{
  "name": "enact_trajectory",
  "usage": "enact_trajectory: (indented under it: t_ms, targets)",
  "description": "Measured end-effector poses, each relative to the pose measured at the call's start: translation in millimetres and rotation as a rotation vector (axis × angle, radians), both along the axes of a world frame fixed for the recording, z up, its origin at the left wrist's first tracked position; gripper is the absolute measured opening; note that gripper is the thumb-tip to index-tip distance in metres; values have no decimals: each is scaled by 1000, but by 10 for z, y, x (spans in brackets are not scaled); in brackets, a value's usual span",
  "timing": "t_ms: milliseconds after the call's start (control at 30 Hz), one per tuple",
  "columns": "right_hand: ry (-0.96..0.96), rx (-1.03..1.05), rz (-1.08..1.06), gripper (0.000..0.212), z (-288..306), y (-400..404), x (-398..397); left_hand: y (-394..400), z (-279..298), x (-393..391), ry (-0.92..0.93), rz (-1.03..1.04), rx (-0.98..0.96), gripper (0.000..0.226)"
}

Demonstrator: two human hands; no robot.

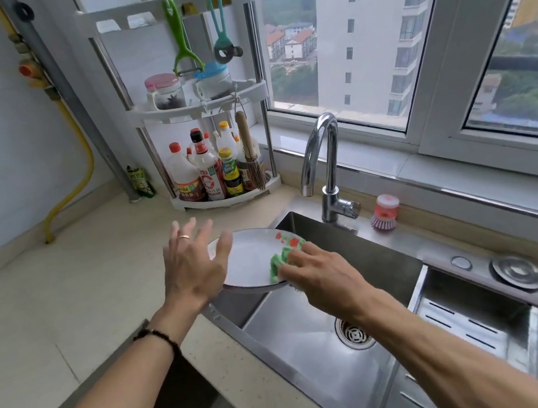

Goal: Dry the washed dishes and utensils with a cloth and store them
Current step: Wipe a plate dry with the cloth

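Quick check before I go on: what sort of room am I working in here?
Almost certainly a home kitchen, high up in an apartment block. A steel sink with a faucet sits under the window, and a corner rack holds sauce bottles.

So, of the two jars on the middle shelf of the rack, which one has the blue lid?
The right jar, below the teal hanging tool; the left jar has a pink lid.
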State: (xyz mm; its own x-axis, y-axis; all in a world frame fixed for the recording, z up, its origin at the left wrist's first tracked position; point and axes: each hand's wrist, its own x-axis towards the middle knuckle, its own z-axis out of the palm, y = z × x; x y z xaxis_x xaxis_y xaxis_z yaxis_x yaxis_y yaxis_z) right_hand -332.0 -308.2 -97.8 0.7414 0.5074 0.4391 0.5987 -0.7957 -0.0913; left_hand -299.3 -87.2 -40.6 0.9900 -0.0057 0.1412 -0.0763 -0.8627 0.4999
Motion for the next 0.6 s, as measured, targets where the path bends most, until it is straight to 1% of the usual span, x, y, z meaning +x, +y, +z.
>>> enact_trajectory:
  t_ms: [33,67,100,133,167,200,233,267,333,367,400,433,467,500,567,600]
  targets:
    - [14,-8,16,48,18,-15,21,32,-6,-39,-45,-180,138,86]
    - [36,-8,31,47,28,-31,41,46,-17,-72,-24,-341,259,92]
    - [56,1,49,44,42,-42,57,71,-66,-82,15,-463,373,92]
    - [72,10,69,42,63,-44,63,89,-147,-92,23,-545,461,84]
    - [77,20,92,43,72,-44,79,76,-206,-109,-17,-582,505,67]
    - [69,35,110,44,78,-48,98,60,-249,-123,-74,-579,519,51]
    - [61,56,118,45,76,-51,128,48,-271,-130,-126,-559,495,40]
    - [48,86,110,46,87,-47,147,42,-268,-124,-167,-537,435,34]
    - [-23,177,34,51,103,-42,189,4,-176,-138,-148,-461,287,28]
    - [-70,240,-36,52,120,-42,206,-9,-131,-136,-68,-412,182,27]
    - [-112,320,-116,50,141,-31,205,-21,-81,-129,45,-349,38,29]
    - [-124,402,-185,48,150,6,194,-27,-17,-125,145,-288,-107,35]
    - [-82,487,-232,48,168,59,154,-40,18,-118,216,-246,-228,43]
    - [34,565,-239,52,182,144,114,-46,41,-115,262,-224,-320,47]
    - [395,676,-130,63,237,329,7,-75,55,-139,312,-241,-441,48]
    - [548,740,-90,65,278,403,-33,-94,38,-159,332,-260,-489,49]
